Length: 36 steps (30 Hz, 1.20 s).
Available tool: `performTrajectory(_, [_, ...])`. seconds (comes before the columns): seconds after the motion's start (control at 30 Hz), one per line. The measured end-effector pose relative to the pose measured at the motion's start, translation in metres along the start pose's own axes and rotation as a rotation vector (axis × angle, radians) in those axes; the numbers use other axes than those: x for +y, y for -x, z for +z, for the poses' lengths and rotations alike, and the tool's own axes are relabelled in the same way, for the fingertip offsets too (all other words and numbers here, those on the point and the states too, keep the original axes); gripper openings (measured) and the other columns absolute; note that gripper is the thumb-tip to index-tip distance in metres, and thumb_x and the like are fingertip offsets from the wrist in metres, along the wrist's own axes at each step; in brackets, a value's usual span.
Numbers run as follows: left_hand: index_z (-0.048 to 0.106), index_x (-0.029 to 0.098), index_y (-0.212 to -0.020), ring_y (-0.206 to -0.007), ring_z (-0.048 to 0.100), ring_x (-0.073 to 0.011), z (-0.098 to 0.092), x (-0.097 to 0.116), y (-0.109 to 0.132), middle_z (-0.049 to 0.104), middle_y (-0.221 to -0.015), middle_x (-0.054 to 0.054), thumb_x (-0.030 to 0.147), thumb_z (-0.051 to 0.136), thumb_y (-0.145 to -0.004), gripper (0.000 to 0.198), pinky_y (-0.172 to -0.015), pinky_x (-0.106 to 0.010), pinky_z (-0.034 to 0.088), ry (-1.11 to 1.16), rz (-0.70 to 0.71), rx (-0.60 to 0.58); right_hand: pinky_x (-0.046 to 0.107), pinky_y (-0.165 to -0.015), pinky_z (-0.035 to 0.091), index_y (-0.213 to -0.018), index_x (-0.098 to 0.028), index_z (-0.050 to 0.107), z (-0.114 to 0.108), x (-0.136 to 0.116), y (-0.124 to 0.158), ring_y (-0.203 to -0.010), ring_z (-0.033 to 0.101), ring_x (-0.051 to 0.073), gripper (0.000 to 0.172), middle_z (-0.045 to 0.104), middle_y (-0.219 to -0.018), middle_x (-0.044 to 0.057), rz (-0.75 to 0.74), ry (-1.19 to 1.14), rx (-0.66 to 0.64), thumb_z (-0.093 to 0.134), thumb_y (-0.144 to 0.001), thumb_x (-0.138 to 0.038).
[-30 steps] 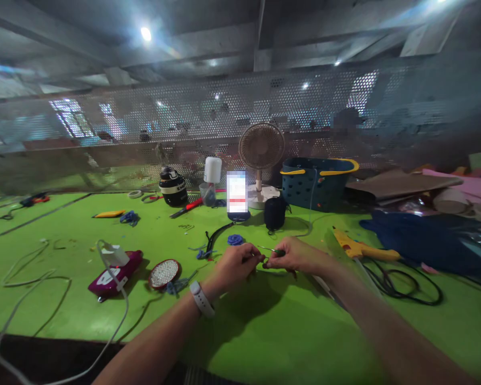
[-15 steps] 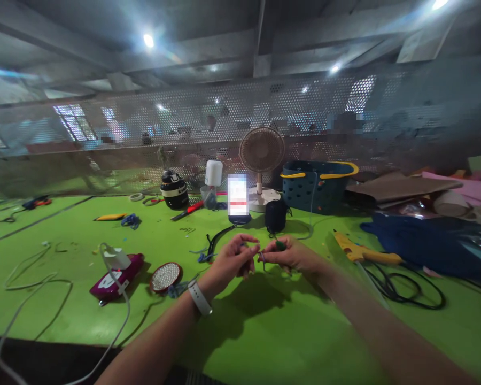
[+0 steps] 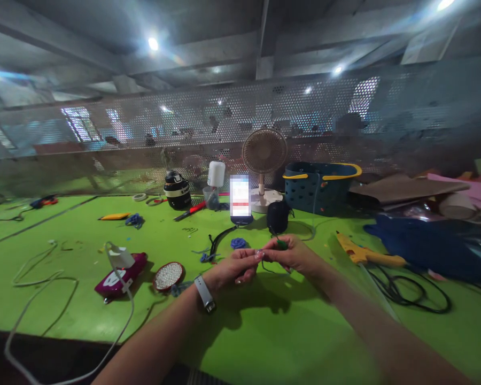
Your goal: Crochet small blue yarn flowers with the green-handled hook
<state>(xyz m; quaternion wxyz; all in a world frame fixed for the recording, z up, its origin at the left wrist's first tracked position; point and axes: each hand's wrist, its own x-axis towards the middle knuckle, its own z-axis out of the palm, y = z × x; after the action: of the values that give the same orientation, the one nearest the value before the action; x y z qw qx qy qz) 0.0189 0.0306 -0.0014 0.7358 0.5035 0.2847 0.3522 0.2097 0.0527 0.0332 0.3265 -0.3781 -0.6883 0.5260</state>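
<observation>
My left hand (image 3: pixel 240 266) and my right hand (image 3: pixel 292 253) meet over the middle of the table, their fingertips touching. My right hand is closed around what looks like a crochet hook with a green grip (image 3: pixel 281 244). Pinched at the fingertips of my left hand is a thin blue-grey yarn (image 3: pixel 265 265), mostly hidden by the fingers; a piece hangs below. Just beyond the hands stands a dark navy yarn ball (image 3: pixel 278 217). A blue rosette of yarn (image 3: pixel 238 244) lies behind my left hand.
Left of the hands are a dish of white beads (image 3: pixel 169 276) and a purple power strip (image 3: pixel 120 277) with cables. A yellow glue gun (image 3: pixel 366 255) lies to the right. Behind stand a phone (image 3: pixel 240 197), a fan (image 3: pixel 264 155), a basket (image 3: pixel 320 187) and a black jar (image 3: pixel 177 191).
My left fingers, spread half a second ago, have closed against the fingertips of my right hand. The blue rosette has come into sight behind them. The view has shifted slightly.
</observation>
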Motion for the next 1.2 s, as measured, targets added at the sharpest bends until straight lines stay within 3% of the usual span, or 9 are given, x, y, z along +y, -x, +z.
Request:
performTrajectory(0.17, [0.065,0.011,-0.080,-0.027,0.030,-0.0017,-0.001,-0.002,-0.001,0.048,-0.038,0.009,0.047,0.074,-0.075,0.038,-0.031,-0.017,0.015,-0.091,-0.030,-0.001,0.021,-0.037,0.018,-0.066,-0.017,0.066,-0.003,-0.007,-0.001,-0.037,0.029,0.004,0.032,0.041,-0.040,-0.010,0.003,-0.168,0.190,0.080,-0.061,-0.046])
performTrajectory(0.37, [0.071,0.011,-0.087,-0.029,0.039,-0.0036,0.010,-0.004,0.006,0.054,-0.041,0.006,0.047,0.069,-0.081,0.037,-0.032,-0.016,0.023,-0.196,-0.126,-0.059,0.021,-0.038,0.014,-0.070,-0.018,0.062,-0.010,-0.001,-0.006,-0.035,0.024,0.004,0.030,0.032,-0.038,-0.012,-0.027,-0.352,0.393,0.077,-0.063,-0.043])
performTrajectory(0.5, [0.073,0.011,-0.092,-0.030,0.039,-0.0038,0.015,-0.007,0.009,0.055,-0.043,0.005,0.048,0.067,-0.082,0.038,-0.033,-0.017,0.026,-0.269,-0.198,-0.129,0.022,-0.038,0.016,-0.070,-0.019,0.061,-0.006,-0.001,-0.005,-0.036,0.025,0.004,0.029,0.033,-0.039,-0.012,-0.048,-0.358,0.448,0.078,-0.063,-0.042])
performTrajectory(0.6, [0.072,0.012,-0.100,-0.038,0.049,-0.0061,0.017,-0.002,0.010,0.060,-0.050,0.003,0.050,0.070,-0.078,0.044,-0.041,-0.019,0.035,-0.308,-0.202,-0.153,0.022,-0.038,0.016,-0.068,-0.018,0.064,-0.004,-0.005,-0.002,-0.036,0.027,0.004,0.030,0.037,-0.041,-0.011,-0.037,-0.344,0.403,0.079,-0.062,-0.042])
performTrajectory(0.77, [0.058,0.016,-0.123,-0.070,0.067,-0.0141,0.016,0.011,0.010,0.072,-0.085,-0.005,0.043,0.082,-0.068,0.066,-0.065,-0.025,0.049,-0.250,0.031,0.058,0.021,-0.037,0.016,-0.066,-0.017,0.067,-0.001,-0.004,0.002,-0.036,0.029,0.004,0.028,0.042,-0.041,-0.009,0.043,-0.283,0.204,0.081,-0.061,-0.041])
performTrajectory(0.83, [0.059,0.015,-0.117,-0.064,0.066,-0.0134,0.016,0.011,0.010,0.071,-0.082,-0.005,0.047,0.079,-0.070,0.060,-0.061,-0.025,0.050,-0.210,0.061,0.107,0.020,-0.038,0.017,-0.068,-0.016,0.068,0.001,-0.005,0.003,-0.036,0.029,0.004,0.028,0.042,-0.040,-0.009,0.076,-0.246,0.136,0.079,-0.064,-0.042])
performTrajectory(1.0, [0.061,0.014,-0.077,-0.045,0.056,-0.0074,0.015,0.003,0.005,0.063,-0.056,0.002,0.050,0.075,-0.073,0.039,-0.046,-0.019,0.043,-0.208,0.084,0.175,0.020,-0.037,0.017,-0.086,-0.016,0.069,0.004,-0.016,0.008,-0.038,0.030,0.004,0.031,0.053,-0.049,-0.006,0.128,-0.225,0.110,0.075,-0.070,-0.042])
performTrajectory(1.1, [0.061,0.014,-0.077,-0.044,0.054,-0.0060,0.012,0.002,0.002,0.062,-0.055,0.004,0.050,0.077,-0.071,0.040,-0.044,-0.017,0.040,-0.153,0.120,0.260,0.020,-0.037,0.022,-0.110,-0.019,0.066,0.000,-0.023,0.010,-0.040,0.040,0.006,0.035,0.063,-0.062,-0.002,0.147,-0.309,0.190,0.060,-0.083,-0.041])
performTrajectory(1.2, [0.062,0.013,-0.079,-0.042,0.051,-0.0046,0.008,0.006,0.000,0.061,-0.054,0.004,0.050,0.078,-0.070,0.041,-0.042,-0.016,0.038,-0.135,0.165,0.343,0.018,-0.037,0.026,-0.131,-0.026,0.055,-0.007,-0.023,0.009,-0.044,0.049,0.007,0.048,0.067,-0.071,-0.002,0.165,-0.368,0.246,0.058,-0.084,-0.025])
